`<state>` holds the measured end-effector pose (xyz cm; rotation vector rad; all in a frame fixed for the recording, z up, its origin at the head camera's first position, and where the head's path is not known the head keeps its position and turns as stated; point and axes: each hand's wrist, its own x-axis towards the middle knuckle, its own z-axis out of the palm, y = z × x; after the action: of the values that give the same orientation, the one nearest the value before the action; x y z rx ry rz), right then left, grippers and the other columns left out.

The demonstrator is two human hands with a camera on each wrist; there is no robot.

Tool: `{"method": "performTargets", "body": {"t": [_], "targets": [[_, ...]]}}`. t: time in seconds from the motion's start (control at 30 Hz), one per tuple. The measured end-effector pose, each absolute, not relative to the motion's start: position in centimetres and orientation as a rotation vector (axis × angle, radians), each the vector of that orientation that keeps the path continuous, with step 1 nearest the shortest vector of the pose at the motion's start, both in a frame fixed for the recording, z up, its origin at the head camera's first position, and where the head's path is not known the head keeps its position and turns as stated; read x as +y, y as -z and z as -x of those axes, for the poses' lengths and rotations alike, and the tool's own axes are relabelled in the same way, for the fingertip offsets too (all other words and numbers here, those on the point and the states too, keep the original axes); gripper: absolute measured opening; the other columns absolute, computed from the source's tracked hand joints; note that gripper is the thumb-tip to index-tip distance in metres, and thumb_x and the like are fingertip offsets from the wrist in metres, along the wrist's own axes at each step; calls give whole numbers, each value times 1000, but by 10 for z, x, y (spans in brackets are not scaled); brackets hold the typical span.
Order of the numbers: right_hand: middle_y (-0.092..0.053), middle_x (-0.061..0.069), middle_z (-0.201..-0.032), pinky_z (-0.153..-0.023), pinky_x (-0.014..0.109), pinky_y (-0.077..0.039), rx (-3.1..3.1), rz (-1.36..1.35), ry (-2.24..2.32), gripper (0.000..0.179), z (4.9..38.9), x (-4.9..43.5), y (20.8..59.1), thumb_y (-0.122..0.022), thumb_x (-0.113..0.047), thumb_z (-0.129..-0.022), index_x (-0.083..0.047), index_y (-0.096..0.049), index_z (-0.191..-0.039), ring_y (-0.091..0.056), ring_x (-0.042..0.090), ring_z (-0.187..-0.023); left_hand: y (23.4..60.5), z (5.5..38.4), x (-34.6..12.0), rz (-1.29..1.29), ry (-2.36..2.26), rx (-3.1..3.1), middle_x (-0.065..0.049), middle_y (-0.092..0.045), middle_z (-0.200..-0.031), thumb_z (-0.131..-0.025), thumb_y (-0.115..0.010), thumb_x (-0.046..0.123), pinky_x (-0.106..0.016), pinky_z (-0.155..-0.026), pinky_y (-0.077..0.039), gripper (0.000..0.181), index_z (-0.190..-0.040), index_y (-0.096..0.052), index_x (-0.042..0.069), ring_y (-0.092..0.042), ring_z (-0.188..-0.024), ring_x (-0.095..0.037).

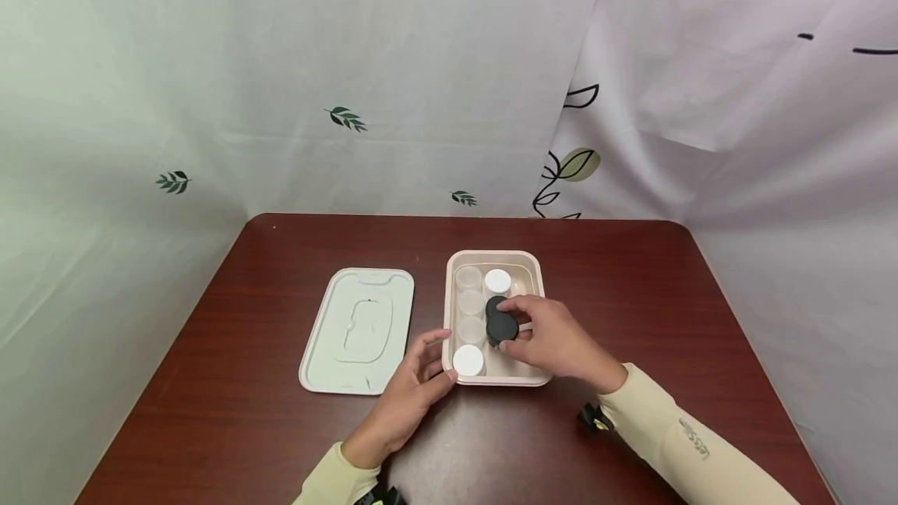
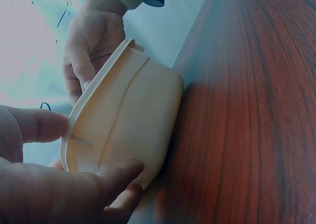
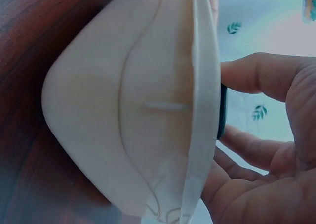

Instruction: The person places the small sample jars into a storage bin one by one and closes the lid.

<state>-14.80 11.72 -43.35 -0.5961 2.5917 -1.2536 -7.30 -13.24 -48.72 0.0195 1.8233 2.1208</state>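
A beige plastic box (image 1: 536,279) stands on the table with two rows of small round jars in it. My right hand (image 1: 554,337) reaches over its right side and pinches a black-lidded jar (image 1: 502,328) between thumb and fingers. Just behind is another black lid (image 1: 495,305), partly covered by a finger. My left hand (image 1: 409,400) holds the box's near left corner, thumb at the rim and fingers along the outer wall (image 2: 133,110). By that corner sits a white-lidded jar (image 1: 468,361). Several translucent-topped jars (image 1: 471,303) line the left row. Another white lid (image 1: 498,281) is at the back right.
Left of the box, a pale rectangular lid (image 1: 358,333) lies flat on the dark red wooden table (image 1: 631,287). White printed cloth (image 1: 421,100) hangs behind the table and along both sides.
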Motion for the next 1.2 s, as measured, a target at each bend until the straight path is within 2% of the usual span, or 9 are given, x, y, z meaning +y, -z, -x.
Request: {"method": "performTargets", "body": {"t": [0.2,0.47,0.73,1.03,1.2], "targets": [[-72,13,-120,-78,30,-62,2704,665,1075,49,147,111,435,-87,-9,-79,-2,-71,-124,-72,12,-88,487,72,-133,-21,-2124,1820,-27,-34,-163,-101,-63,4,-29,-102,-50,63,-157,-35,11,-50,-145,-37],[-73,8,-117,-92,40,-52,2817,750,765,48,141,102,437,-88,-19,-78,-6,-71,-121,-65,22,-105,487,71,-133,-21,-2128,1825,-27,-35,-163,-100,-63,3,-27,-101,-51,64,-157,-35,10,-50,-145,-36],[-73,9,-114,-92,41,-53,2848,770,728,47,137,98,439,-87,-15,-78,-3,-70,-120,-66,22,-104,486,71,-133,-27,-2126,1831,-26,-35,-163,-101,-63,4,-27,-100,-51,64,-157,-35,10,-49,-145,-37],[-73,11,-109,-86,40,-54,2866,793,658,37,134,95,439,-85,-12,-82,0,-71,-114,-65,22,-99,487,72,-133,-30,-2125,1828,-26,-34,-163,-101,-64,5,-28,-101,-50,63,-157,-36,11,-48,-146,-37],[-73,11,-109,-87,41,-54,2870,798,662,36,134,96,439,-86,-13,-82,0,-72,-113,-66,22,-100,487,72,-133,-31,-2127,1823,-26,-34,-163,-101,-63,4,-27,-101,-51,63,-157,-36,11,-48,-146,-37]]}}
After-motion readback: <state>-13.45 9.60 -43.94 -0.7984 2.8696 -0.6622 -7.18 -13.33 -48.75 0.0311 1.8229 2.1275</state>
